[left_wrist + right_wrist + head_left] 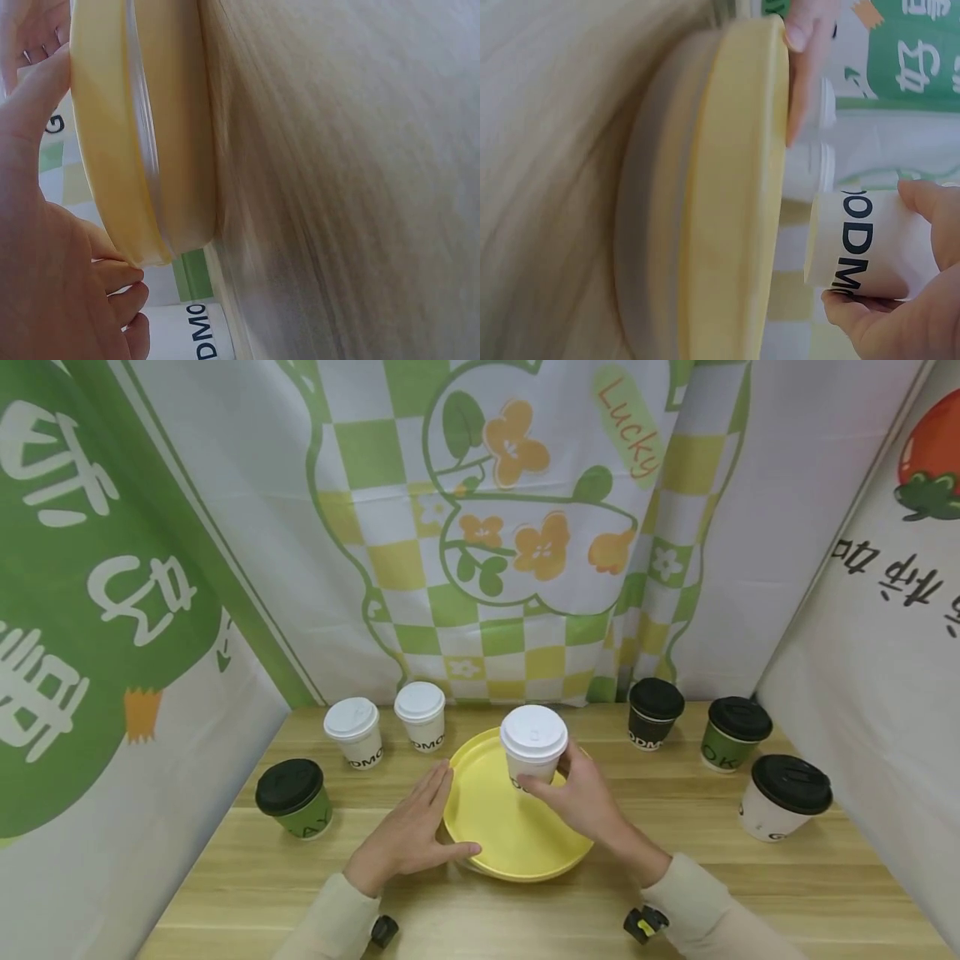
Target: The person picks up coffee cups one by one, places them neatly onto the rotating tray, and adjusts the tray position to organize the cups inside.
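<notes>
My right hand grips a white paper coffee cup with a white lid, thumb on one side and fingers on the other. The right wrist view has the cup upright, its base held a little above the tray. Below it is a round yellow tray with a low rim, on a round base with a thin pale gap between. My left hand lies at the tray's left edge, fingers extended and thumb spread along the near rim. Nothing is held in that hand.
Two white-lidded cups stand at the back left, with a green black-lidded cup nearer. On the right stand a black cup, a green cup and a white black-lidded cup. Printed cloth walls enclose the wooden table.
</notes>
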`<state>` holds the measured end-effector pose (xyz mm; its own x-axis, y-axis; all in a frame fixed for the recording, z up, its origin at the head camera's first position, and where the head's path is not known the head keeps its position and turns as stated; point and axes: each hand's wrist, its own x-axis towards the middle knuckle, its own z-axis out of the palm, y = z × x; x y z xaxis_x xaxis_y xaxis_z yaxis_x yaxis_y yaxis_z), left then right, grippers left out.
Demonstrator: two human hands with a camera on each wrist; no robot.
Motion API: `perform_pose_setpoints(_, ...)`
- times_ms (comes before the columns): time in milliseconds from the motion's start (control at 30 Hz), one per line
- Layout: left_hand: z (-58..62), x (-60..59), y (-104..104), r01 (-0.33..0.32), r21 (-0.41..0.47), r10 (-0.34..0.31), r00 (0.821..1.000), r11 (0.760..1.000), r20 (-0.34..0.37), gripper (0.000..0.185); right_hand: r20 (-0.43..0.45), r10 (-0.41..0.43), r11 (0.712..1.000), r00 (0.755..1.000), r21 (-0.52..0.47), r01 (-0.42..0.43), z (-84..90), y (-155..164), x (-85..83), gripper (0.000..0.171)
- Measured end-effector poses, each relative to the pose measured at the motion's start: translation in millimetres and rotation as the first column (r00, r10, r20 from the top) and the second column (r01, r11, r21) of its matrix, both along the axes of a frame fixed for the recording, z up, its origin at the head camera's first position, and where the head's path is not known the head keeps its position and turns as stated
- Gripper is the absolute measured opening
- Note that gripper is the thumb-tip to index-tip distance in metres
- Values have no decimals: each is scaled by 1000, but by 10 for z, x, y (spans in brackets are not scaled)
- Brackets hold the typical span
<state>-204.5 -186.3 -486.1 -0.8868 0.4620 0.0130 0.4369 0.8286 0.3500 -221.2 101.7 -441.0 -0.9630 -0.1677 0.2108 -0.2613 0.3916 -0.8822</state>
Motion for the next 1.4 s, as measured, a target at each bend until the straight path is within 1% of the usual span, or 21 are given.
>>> perform_pose_setpoints(167, -14, 10, -7, 0, -5, -1, 1000, 1000, -1, 122, 30, 41, 999, 999, -13, -40, -114, -248, 56, 78)
perform_pose_setpoints(267, -23, 12, -8, -4, -3, 4, 1000, 1000, -4, 123, 42, 89, 996, 995, -11, -89, -188, -369, 70, 79)
perform_pose_setpoints(400, -31, 10, 0, 2, 20, -2, 1000, 1000, -18, 123, 68, 151, 988, 986, -29, -150, -283, -481, 81, 81)
perform_pose_setpoints(533, -32, 7, 10, 14, 48, -12, 999, 999, -34, 123, 89, 192, 981, 977, -47, -188, -364, -557, 89, 81)
perform_pose_setpoints(733, -28, 6, 6, 24, 67, -21, 998, 997, -56, 121, 97, 217, 976, 971, -31, -215, -436, -636, 100, 82)
perform_pose_setpoints(1000, -26, -2, -6, 29, 82, -23, 997, 996, -68, 118, 130, 216, 976, 968, -10, -217, -497, -673, 122, 84)
perform_pose_setpoints(1167, -27, 3, -22, 24, 92, -18, 997, 995, -71, 117, 130, 222, 975, 966, -6, -223, -516, -667, 124, 84)
perform_pose_setpoints(1400, -25, 12, -22, 23, 84, -18, 998, 996, -63, 118, 121, 244, 966, 962, 56, -252, -520, -614, 133, 85)
